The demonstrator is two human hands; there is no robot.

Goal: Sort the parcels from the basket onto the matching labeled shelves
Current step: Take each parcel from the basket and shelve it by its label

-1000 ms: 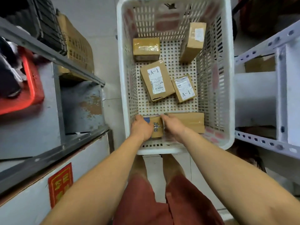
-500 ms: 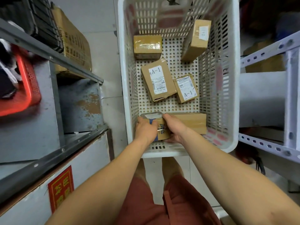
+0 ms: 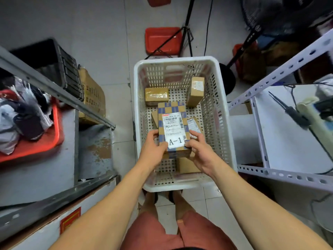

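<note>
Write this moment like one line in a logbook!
step: label check | left hand: grips A-1 parcel | right hand: grips it | parcel: lifted above white basket | shelf: not yet reached

Two hands, left [image 3: 154,150] and right [image 3: 201,150], and one white basket [image 3: 223,123]. One blue-checked parcel [image 3: 173,127] marked A-1, gripped between the fingers of both hands. Five further parcels visible in the basket: two beyond the fingertips, one lying flat [image 3: 156,95] and one leaning [image 3: 196,91]; two partly hidden under the held parcel [image 3: 154,117] [image 3: 195,124]; one below the hands [image 3: 187,166]. Two red trays [image 3: 55,134] [image 3: 162,40]. Two shelf racks, grey [image 3: 54,91] and white [image 3: 281,73].
</note>
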